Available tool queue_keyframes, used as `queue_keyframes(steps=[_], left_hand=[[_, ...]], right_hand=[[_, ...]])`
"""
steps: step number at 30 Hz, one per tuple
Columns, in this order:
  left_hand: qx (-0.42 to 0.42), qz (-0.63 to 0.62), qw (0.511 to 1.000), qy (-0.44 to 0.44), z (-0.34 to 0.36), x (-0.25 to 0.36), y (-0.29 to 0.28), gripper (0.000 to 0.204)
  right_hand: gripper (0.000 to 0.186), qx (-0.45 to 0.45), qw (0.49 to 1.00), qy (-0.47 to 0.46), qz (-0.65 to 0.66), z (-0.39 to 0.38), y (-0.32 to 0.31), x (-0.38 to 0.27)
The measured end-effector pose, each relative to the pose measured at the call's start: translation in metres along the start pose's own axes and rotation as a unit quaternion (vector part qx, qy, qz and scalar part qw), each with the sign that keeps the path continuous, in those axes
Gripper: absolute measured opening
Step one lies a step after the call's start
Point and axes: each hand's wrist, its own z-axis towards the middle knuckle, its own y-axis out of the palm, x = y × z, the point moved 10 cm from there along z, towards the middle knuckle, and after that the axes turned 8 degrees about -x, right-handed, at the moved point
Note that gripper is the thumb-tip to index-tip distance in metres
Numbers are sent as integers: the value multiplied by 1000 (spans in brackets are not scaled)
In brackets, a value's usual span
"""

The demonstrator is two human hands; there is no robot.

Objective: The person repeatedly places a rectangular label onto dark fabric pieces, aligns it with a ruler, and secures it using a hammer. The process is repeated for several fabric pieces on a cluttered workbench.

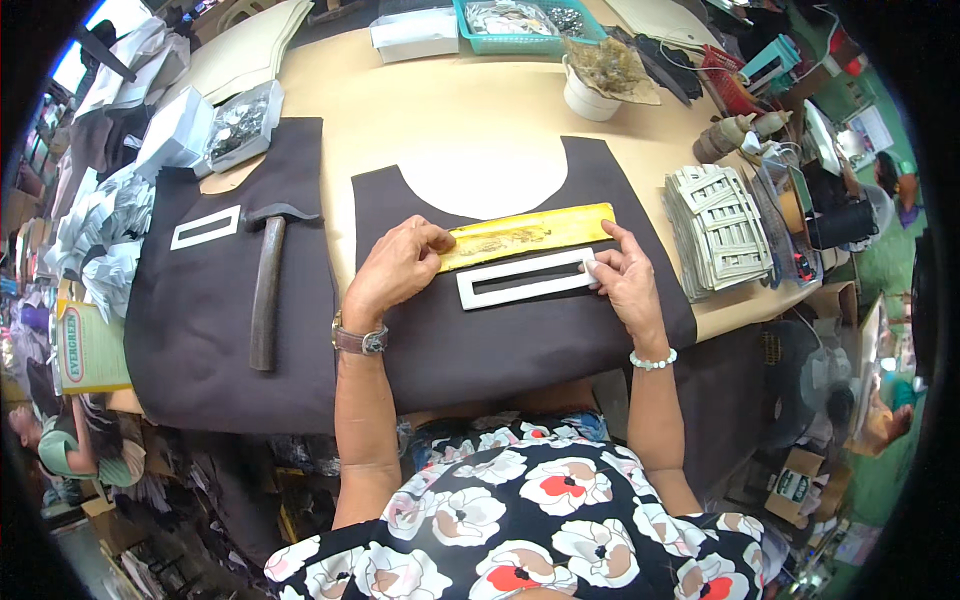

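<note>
Thumb and fingertips of your left hand (402, 262) close on the left end of a yellow strip (530, 234), which lies at a slant below the neckline curve of a dark panel (440, 345). Your right hand (630, 280) pinches the right end of a white frame (530, 294), a long narrow rectangle with an open slot, while its index finger reaches up to the right end of the strip. You have the frame just below the strip, nearer your body, both over the same panel. A watch (360, 338) circles your left wrist and a beaded bracelet (653, 359) your right.

To your left, a second dark panel (215, 330) carries another white frame (206, 238) and, just beside it, a hammer (266, 290) with its head away from you. To your right on the desk (335, 85) stands a stack of pale cut-out pieces (715, 225). Farther off you have a white pot (590, 98) with brownish stuff over its top, a teal basket (530, 45) and a white box (415, 40).
</note>
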Motion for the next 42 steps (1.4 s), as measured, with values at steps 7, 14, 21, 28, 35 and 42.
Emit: queue_keyframes(steps=[7, 14, 21, 28, 35, 42], left_hand=[[-55, -17, 998, 4, -7, 4, 5, 35], [-44, -1, 999, 21, -8, 6, 6, 46], [-28, 21, 999, 16, -8, 8, 5, 45], [-10, 46, 999, 17, -9, 12, 4, 43], [-2, 17, 999, 38, -9, 15, 4, 41], [-13, 14, 1000, 24, -9, 15, 5, 41]], right_hand=[[59, 17, 999, 12, -28, 3, 7, -1], [57, 32, 999, 15, -37, 8, 7, -1], [58, 34, 998, 29, -46, 7, 6, -4], [56, 57, 992, -2, -109, 3, 3, -5], [53, 99, 984, -17, -149, -8, -4, -3], [54, 122, 984, -6, -129, -10, -7, -7]])
